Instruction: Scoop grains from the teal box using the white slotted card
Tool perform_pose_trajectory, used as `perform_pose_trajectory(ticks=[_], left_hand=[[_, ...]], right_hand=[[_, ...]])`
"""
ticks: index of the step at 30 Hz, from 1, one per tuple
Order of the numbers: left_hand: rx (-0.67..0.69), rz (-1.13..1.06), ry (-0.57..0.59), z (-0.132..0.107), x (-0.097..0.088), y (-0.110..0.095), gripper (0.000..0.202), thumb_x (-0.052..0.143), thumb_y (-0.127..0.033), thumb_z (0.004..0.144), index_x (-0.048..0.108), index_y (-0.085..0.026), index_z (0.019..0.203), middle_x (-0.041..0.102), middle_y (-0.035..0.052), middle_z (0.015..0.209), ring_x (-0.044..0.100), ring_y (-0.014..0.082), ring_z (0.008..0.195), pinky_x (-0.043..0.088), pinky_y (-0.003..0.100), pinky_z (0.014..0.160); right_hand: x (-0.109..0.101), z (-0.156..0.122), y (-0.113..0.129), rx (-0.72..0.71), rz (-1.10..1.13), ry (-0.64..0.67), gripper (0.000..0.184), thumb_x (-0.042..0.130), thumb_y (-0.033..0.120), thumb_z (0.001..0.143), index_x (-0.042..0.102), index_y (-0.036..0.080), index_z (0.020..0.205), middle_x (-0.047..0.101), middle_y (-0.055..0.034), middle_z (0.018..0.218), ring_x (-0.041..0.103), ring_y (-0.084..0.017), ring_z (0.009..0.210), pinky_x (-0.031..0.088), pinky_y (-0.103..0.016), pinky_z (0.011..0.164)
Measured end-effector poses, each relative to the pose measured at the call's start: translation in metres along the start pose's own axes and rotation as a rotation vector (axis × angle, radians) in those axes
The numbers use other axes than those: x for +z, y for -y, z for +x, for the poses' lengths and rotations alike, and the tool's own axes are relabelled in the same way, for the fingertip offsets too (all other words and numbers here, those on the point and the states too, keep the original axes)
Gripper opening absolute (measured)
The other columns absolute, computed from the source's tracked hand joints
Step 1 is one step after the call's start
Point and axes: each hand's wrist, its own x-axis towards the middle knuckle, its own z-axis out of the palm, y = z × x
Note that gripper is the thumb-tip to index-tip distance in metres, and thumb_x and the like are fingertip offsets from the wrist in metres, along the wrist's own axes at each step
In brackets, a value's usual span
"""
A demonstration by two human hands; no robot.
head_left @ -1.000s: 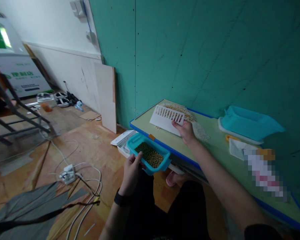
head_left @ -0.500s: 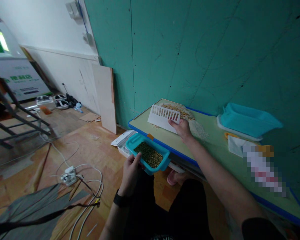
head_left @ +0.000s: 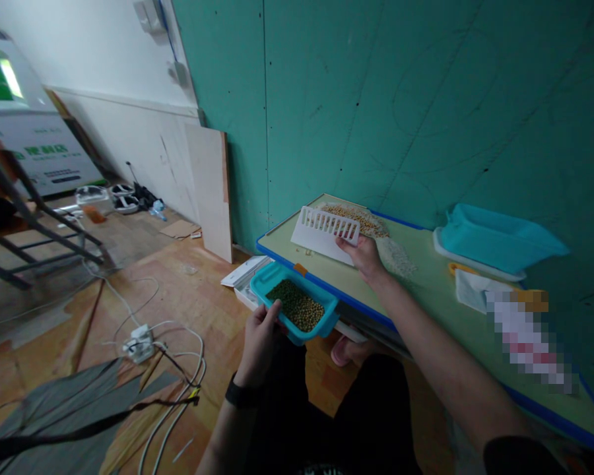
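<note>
My left hand grips the near-left rim of a turquoise plastic tub, thumb over the edge. Green beans and yellow beans lie inside it. The tub is held just below the table's front edge. My right hand is closed on the right end of a white slotted scraper, tilted over the tabletop. Behind the scraper spreads a pile of yellow beans, partly hidden by it. Pale grains are scattered beside my right wrist.
On the table, a second turquoise tub stands against the green wall. A white and orange item and a blurred-out packet lie near it. An open white box sits below. Cables and a power strip lie on the floor.
The view has shifted slightly. The scraper has moved a little leftward toward the table's front edge in my right hand. My left hand keeps its hold on the tub.
</note>
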Motion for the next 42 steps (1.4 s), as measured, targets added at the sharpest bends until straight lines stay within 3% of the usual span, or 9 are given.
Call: perform_pose_trajectory(ticks=[8, 18, 25, 33, 42], left_hand=[[-0.014, -0.032, -0.041, 0.005, -0.002, 0.003, 0.046, 0.085, -0.058, 0.066, 0.060, -0.020, 0.065, 0.057, -0.0050, 0.047, 0.053, 0.0124, 0.042, 0.043, 0.023, 0.044], [0.003, -0.018, -0.016, 0.005, -0.003, 0.001, 0.047, 0.085, -0.059, 0.065, 0.060, -0.019, 0.061, 0.058, -0.0040, 0.046, 0.051, 0.0118, 0.040, 0.040, 0.023, 0.043], [0.000, -0.009, -0.022, 0.002, 0.000, -0.005, 0.047, 0.085, -0.057, 0.065, 0.059, -0.019, 0.062, 0.059, -0.0035, 0.047, 0.053, 0.0122, 0.041, 0.039, 0.023, 0.043], [-0.018, -0.027, -0.047, 0.006, -0.002, 0.002, 0.048, 0.086, -0.059, 0.061, 0.058, -0.020, 0.060, 0.057, -0.0043, 0.044, 0.052, 0.0125, 0.039, 0.040, 0.023, 0.042], [-0.004, -0.037, -0.038, 0.005, -0.002, 0.003, 0.047, 0.084, -0.058, 0.066, 0.058, -0.020, 0.060, 0.058, -0.0041, 0.046, 0.053, 0.0127, 0.041, 0.042, 0.024, 0.044]], right_hand=[[-0.002, -0.001, -0.001, 0.007, 0.038, 0.079, 0.051, 0.093, 0.052, 0.052, 0.078, 0.019, 0.088, 0.080, -0.0066, 0.098, 0.072, -0.028, 0.100, 0.051, -0.042, 0.097], [-0.019, 0.008, -0.001, 0.001, 0.029, 0.012, 0.048, 0.093, 0.048, 0.052, 0.077, 0.019, 0.086, 0.080, -0.0073, 0.096, 0.071, -0.030, 0.104, 0.050, -0.045, 0.100], [-0.016, 0.009, -0.004, 0.024, 0.029, 0.021, 0.048, 0.094, 0.046, 0.049, 0.077, 0.018, 0.085, 0.080, -0.0078, 0.097, 0.071, -0.029, 0.104, 0.049, -0.044, 0.102], [-0.010, 0.002, -0.003, 0.039, 0.055, 0.073, 0.051, 0.094, 0.050, 0.049, 0.077, 0.020, 0.087, 0.080, -0.0064, 0.099, 0.071, -0.029, 0.105, 0.050, -0.045, 0.101], [-0.002, -0.009, 0.004, 0.043, 0.042, 0.131, 0.051, 0.093, 0.054, 0.051, 0.078, 0.022, 0.087, 0.080, -0.0050, 0.095, 0.071, -0.028, 0.102, 0.050, -0.046, 0.102]])
